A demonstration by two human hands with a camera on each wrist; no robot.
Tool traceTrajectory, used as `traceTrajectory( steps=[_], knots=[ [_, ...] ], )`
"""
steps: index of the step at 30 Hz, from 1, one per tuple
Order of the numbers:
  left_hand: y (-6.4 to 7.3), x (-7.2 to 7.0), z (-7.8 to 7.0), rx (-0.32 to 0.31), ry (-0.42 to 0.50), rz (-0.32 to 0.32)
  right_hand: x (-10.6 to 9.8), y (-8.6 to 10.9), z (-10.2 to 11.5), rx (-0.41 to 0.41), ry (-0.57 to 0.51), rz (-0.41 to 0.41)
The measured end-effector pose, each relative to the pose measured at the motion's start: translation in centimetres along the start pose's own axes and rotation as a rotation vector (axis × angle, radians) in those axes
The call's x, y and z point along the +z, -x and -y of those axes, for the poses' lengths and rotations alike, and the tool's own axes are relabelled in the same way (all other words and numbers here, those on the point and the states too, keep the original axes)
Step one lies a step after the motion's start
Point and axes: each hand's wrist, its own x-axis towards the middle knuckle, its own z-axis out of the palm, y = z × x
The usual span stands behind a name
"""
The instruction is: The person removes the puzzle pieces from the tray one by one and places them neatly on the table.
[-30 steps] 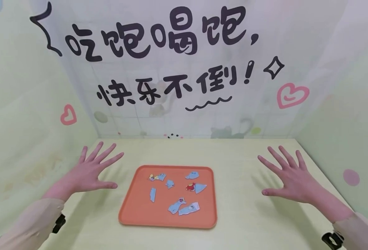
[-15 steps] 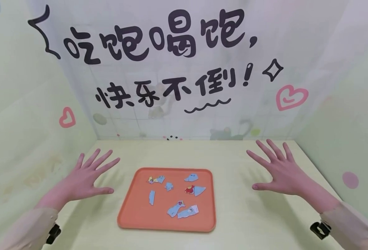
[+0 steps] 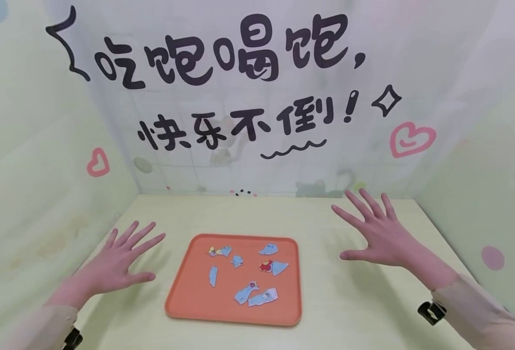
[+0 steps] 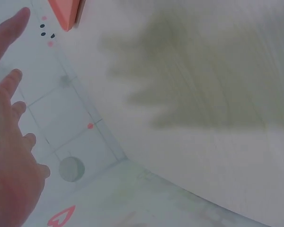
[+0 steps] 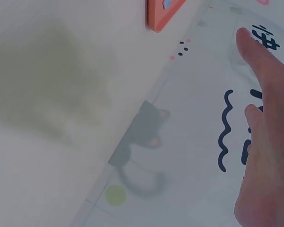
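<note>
An orange tray (image 3: 196, 304) lies on the table, bearing several torn scraps of light-blue printed paper. A scrap with a red figure (image 3: 266, 266) lies at its right side, touching or close to a blue triangular scrap (image 3: 279, 268). Two longer scraps, one curved (image 3: 245, 293) and one straighter (image 3: 263, 297), lie near the front. A narrow strip (image 3: 213, 276) is at the left. My left hand (image 3: 115, 267) hovers left of the tray, fingers spread and holding nothing. To the tray's right, my right hand (image 3: 381, 238) is raised with spread fingers, also holding nothing.
The pale table (image 3: 327, 301) is enclosed by printed cloth walls at the back (image 3: 257, 175) and both sides. Large black characters and pink hearts decorate them. Each wrist wears a black strap, and both hands cast shadows on the table.
My right hand has moved left toward the tray and farther from me. The left hand has drawn a little back toward me. The tray and paper scraps stay put.
</note>
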Motion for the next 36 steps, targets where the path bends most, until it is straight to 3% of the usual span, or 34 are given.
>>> traceTrajectory(
  steps=[5, 13, 18, 22, 28, 36],
  knots=[
    [0.6, 0.7, -0.6, 0.009, 0.011, -0.014, -0.4, -1.2, 0.5, -0.015, 0.004, -0.012],
    [1.7, 1.6, -1.7, 0.004, 0.068, -0.033, -0.6, -3.2, 1.9, -0.039, -0.008, 0.034],
    [2.8, 2.3, -2.6, -0.028, 0.086, -0.056, -0.6, -5.1, 3.5, -0.075, -0.015, 0.045],
    [3.0, 2.6, -3.3, -0.09, 0.096, -0.065, -0.6, -7.1, 4.7, -0.115, -0.011, 0.045],
    [2.5, 3.2, -4.7, -0.224, 0.237, 0.016, -0.1, -9.8, 6.6, -0.169, -0.018, 0.037],
    [2.0, 3.9, -6.0, -0.238, 0.524, 0.019, 2.1, -12.9, 9.4, -0.248, -0.103, 0.047]
  ],
)
